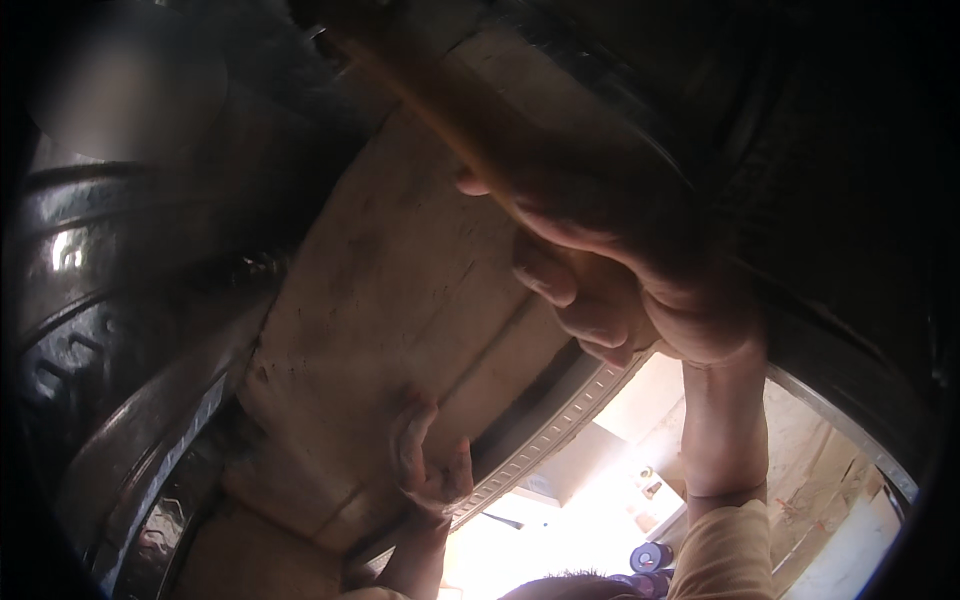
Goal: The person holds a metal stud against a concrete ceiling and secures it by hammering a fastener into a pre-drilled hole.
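My right hand [635, 250] is closed on a long brown bar [435, 108], the thumb side bearing along it while the lower fingers curl in; the bar slants across the upper part of a large, dull tan panel [365, 250], and its far end is lost in shadow past that panel's upper edge, so I cannot tell what it carries. My left hand [437, 465] holds nothing I can see; its fingers are spread and half bent, close to the panel's lower edge, whether touching I cannot tell. I judge the work to be underway rather than finished, since the bar is gripped and both my arms reach in. The panel's face is marked with dark smudges and a long seam-like line, and nothing on it tells me which part is dealt with and which is left. Beyond its lower right edge runs a ribbed strip [560, 425], and past that a bright opening shows a blue round object [650, 557]. My pale sleeve [725, 555] comes in there, while glossy dark ridged surfaces [75, 275] lie beyond the panel's left edge.
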A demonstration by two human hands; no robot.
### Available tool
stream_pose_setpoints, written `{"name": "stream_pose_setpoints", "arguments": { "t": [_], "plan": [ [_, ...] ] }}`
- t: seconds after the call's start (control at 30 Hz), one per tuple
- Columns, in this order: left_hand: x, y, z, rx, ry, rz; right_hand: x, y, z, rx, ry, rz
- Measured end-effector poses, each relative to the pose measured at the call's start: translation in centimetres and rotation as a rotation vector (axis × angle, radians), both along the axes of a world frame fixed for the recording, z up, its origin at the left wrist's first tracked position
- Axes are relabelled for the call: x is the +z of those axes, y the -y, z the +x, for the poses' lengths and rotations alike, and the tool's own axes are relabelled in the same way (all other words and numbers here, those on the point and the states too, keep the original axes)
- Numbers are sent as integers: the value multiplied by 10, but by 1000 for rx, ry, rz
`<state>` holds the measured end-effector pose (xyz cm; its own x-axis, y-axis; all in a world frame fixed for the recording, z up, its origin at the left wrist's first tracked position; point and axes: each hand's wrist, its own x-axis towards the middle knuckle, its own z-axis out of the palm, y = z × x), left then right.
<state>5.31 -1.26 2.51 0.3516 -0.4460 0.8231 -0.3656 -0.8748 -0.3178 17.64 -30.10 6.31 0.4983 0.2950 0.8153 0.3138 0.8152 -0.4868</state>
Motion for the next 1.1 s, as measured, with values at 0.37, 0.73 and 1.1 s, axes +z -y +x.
{"name": "stream_pose_setpoints", "arguments": {
  "t": [0.37, 0.73, 1.1],
  "plan": [
    [46, -18, -22, -54, 324, -142, -4, -8, 11, 79, -36, 55],
    [107, -38, -5, 165, 495, -387, 35, 21, 53, -188, -26, 97],
    [125, -60, -6, 406, 554, -561, 14, 3, 51, -326, -240, 224]
  ]
}}
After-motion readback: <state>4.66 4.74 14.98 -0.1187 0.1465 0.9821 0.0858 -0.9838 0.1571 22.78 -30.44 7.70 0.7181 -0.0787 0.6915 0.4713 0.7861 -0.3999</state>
